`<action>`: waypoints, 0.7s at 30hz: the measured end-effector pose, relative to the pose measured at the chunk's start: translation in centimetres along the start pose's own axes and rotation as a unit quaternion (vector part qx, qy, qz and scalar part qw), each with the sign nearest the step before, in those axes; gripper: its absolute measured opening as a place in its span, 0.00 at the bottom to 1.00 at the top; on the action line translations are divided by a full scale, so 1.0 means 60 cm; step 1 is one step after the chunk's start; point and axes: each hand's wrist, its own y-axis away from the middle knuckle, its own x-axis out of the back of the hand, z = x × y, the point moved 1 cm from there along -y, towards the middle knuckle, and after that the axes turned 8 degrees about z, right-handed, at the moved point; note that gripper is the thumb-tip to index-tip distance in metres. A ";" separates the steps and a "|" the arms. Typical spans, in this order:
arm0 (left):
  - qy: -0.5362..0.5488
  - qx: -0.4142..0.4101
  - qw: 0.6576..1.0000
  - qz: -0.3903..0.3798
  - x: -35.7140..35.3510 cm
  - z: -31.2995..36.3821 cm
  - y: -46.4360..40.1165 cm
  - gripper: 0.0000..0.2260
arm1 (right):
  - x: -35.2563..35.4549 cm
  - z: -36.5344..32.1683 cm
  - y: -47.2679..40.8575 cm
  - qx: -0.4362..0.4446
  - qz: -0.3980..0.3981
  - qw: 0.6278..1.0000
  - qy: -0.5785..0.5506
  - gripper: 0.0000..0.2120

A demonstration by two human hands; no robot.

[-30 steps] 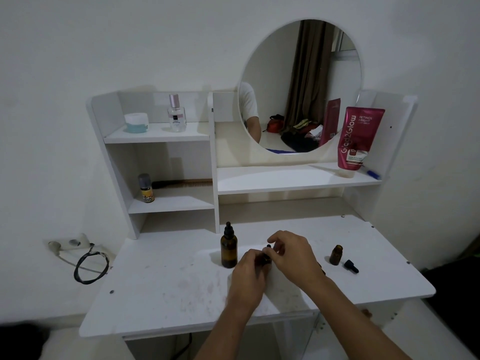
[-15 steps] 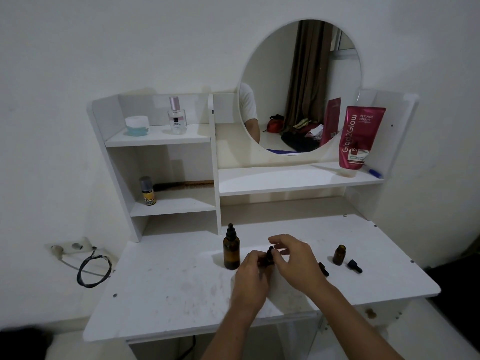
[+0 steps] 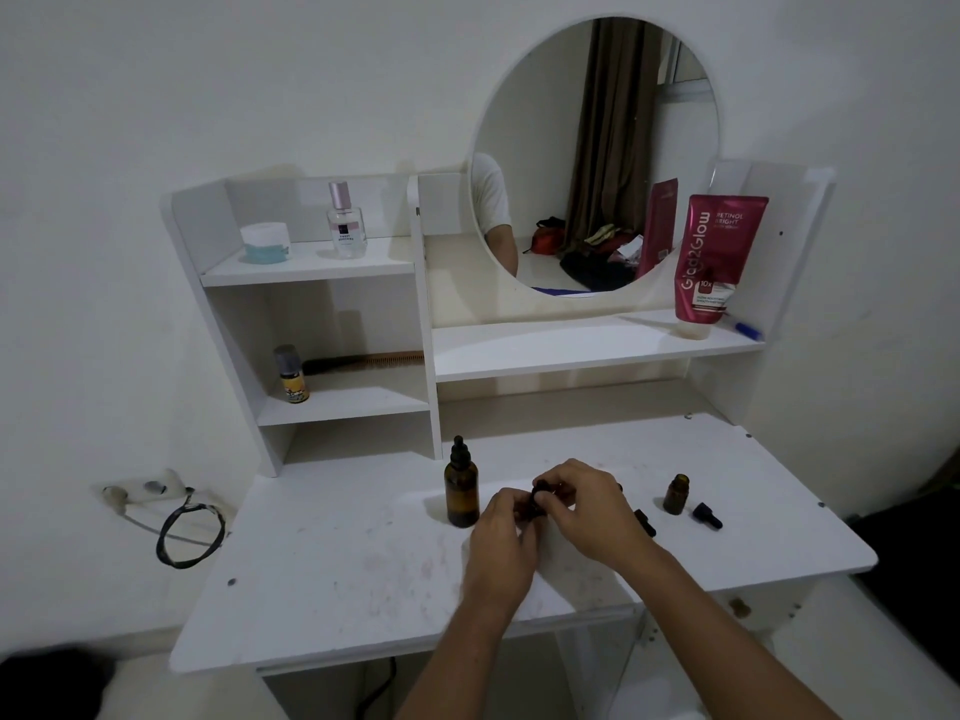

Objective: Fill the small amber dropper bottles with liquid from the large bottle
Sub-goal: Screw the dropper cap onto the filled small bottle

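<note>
The large amber bottle (image 3: 461,490) stands upright with its black dropper cap on, at the middle of the white desk (image 3: 337,574). Just right of it, my left hand (image 3: 503,532) grips a small amber bottle (image 3: 535,504), mostly hidden by my fingers. My right hand (image 3: 587,506) pinches the black cap on top of that bottle. Farther right stands an uncapped small amber bottle (image 3: 677,493), with its black dropper cap (image 3: 707,515) lying beside it. Another black dropper piece (image 3: 644,522) lies on the desk by my right wrist.
Shelves at the back hold a white jar (image 3: 265,242), a perfume bottle (image 3: 346,223), a small yellow-labelled bottle (image 3: 292,375), a comb (image 3: 363,362) and a red tube (image 3: 717,257) beside a round mirror (image 3: 595,148). A wall socket and black cable (image 3: 189,532) sit left of the desk.
Both hands stay together on the small bottle; my right fingers have shifted slightly on its cap. The camera view has drifted a little.
</note>
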 end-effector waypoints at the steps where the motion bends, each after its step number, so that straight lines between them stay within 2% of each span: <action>1: -0.001 0.002 1.000 0.000 0.000 0.000 -0.001 0.07 | -0.002 -0.001 0.000 -0.001 0.008 1.000 0.004 0.07; 6: -0.007 0.009 1.000 0.002 -0.001 0.003 -0.004 0.06 | -0.014 -0.007 0.006 -0.006 0.038 0.999 0.017 0.06; 9: -0.011 0.010 1.000 0.008 0.002 0.007 -0.002 0.07 | -0.012 -0.015 0.007 -0.005 0.029 0.999 0.034 0.07; 12: -0.011 0.013 1.000 0.006 0.011 0.016 0.008 0.13 | -0.004 -0.024 0.008 -0.002 0.022 0.999 0.049 0.11; 15: 0.036 0.057 0.998 0.011 0.032 0.019 0.029 0.19 | 0.005 -0.032 0.012 -0.009 0.069 0.997 0.038 0.18; 18: 0.055 0.074 0.994 0.052 0.064 0.008 0.043 0.12 | 0.007 -0.056 0.008 0.035 0.114 0.992 0.027 0.15; 21: 0.033 0.058 0.991 0.113 0.104 -0.009 0.035 0.09 | -0.008 -0.099 -0.007 0.099 0.087 0.991 -0.010 0.12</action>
